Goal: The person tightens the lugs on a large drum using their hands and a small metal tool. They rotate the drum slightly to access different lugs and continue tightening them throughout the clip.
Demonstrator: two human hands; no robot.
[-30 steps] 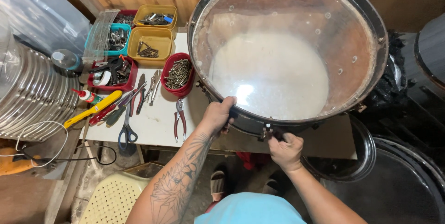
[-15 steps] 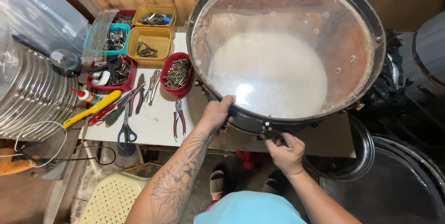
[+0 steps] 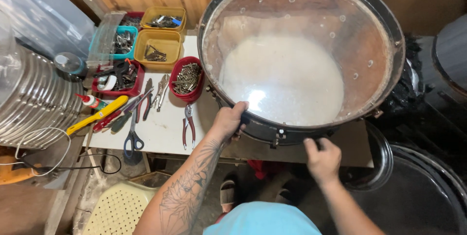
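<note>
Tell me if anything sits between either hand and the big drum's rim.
Nothing visible does. The left hand already grips the drum at its near rim, and the right hand rests against the rim's lower edge. The pliers and red bowl of screws lie off to the left.

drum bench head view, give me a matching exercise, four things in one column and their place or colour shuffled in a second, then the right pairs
Column one:
1. left hand
2. right hand
3. screws
4. scissors

Column two:
A. heaped in a red tub beside the drum
B. gripping the near rim of the drum, thumb on top
C. flat on the white tabletop, black handles toward the person
D. at the drum's lower side, by a metal lug

Pairs: 1-B, 2-D, 3-A, 4-C
</note>
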